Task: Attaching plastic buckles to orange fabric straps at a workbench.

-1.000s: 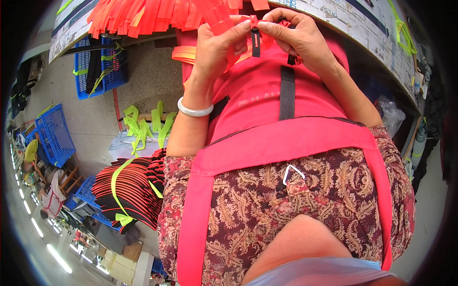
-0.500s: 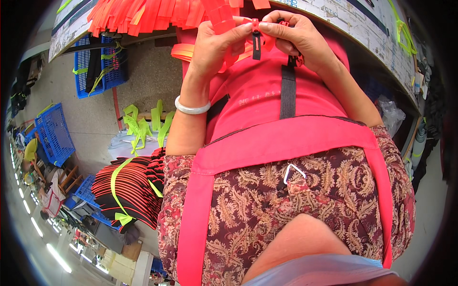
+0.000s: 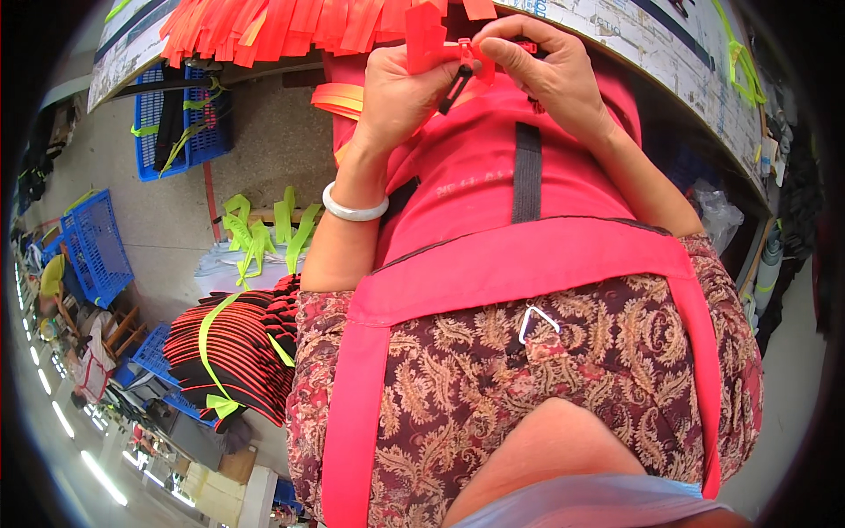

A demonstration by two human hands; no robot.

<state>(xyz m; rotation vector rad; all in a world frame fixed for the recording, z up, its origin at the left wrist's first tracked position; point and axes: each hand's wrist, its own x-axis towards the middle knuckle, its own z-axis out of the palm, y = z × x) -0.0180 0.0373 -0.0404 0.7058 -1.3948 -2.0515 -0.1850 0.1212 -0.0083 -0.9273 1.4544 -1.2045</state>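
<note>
My left hand (image 3: pixel 392 97) is closed, pinching an orange-red zipper strip (image 3: pixel 425 40). At its fingertips is a red zipper slider (image 3: pixel 465 50), whose black pull tab (image 3: pixel 455 91) hangs down at a slant. Close on the other side, my right hand (image 3: pixel 559 84) has its thumb and forefinger bent together near the slider; I cannot tell whether they touch it. Its other fingers curl round more red zipper sliders (image 3: pixel 529 47), partly hidden. Behind both hands is my pink-red apron (image 3: pixel 475 167), with a black strap (image 3: pixel 527 172) down its middle.
A thick row of orange-red strips (image 3: pixel 290 31) hangs over the edge of the table (image 3: pixel 598 18). Blue crates (image 3: pixel 97 246) stand at left. A bundle of black-and-red pieces (image 3: pixel 224 352) tied with yellow-green tape lies beside me. Orange strips (image 3: pixel 339 97) hang by my left wrist.
My right thumb and forefinger have come slightly away from the slider. Its black pull tab has swung from upright to slanted. My left hand has turned a little.
</note>
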